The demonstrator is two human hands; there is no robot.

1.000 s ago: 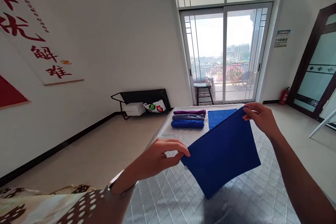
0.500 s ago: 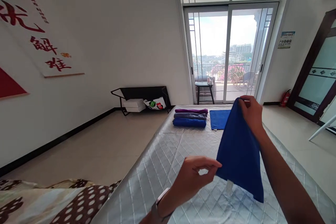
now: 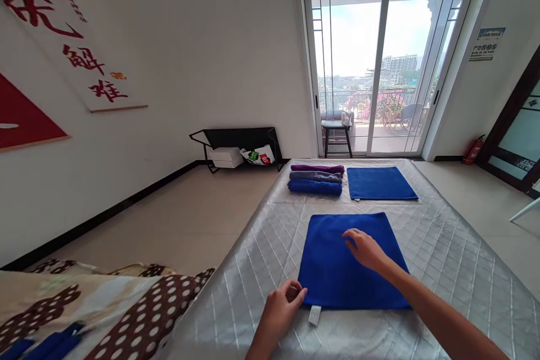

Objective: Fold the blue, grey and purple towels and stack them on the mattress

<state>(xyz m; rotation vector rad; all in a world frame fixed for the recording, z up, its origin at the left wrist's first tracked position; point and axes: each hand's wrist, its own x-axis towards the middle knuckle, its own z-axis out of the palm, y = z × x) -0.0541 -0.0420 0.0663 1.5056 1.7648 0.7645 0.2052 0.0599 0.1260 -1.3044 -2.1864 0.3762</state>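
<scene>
A blue cloth [image 3: 329,253] lies spread flat on the quilted silver mattress cover, a small white tag at its lower left edge. At the cloth's lower left corner, the thumb and forefinger of my left hand [image 3: 280,306] are pinched together on the edge. My right hand [image 3: 365,248] hovers over the middle of the cloth, fingers loosely apart and holding nothing. Beyond it a second blue cloth [image 3: 379,183] lies flat. Left of that is a row of rolled or folded cloths: blue [image 3: 315,187], grey-blue [image 3: 315,176] and purple [image 3: 317,169].
The mattress [image 3: 253,270] fills the front. At the lower left lies brown-and-cream patterned bedding [image 3: 139,309] with dark blue cloth pieces [image 3: 54,346] on it. A black rack [image 3: 240,138] holds white boxes by the wall. Behind the mattress are a stool [image 3: 336,129] and a sliding glass door [image 3: 375,67].
The blue cloth, held up in both hands before, now lies flat on the mattress. My right hand has let go of its top and come down over it; my left stays at a corner.
</scene>
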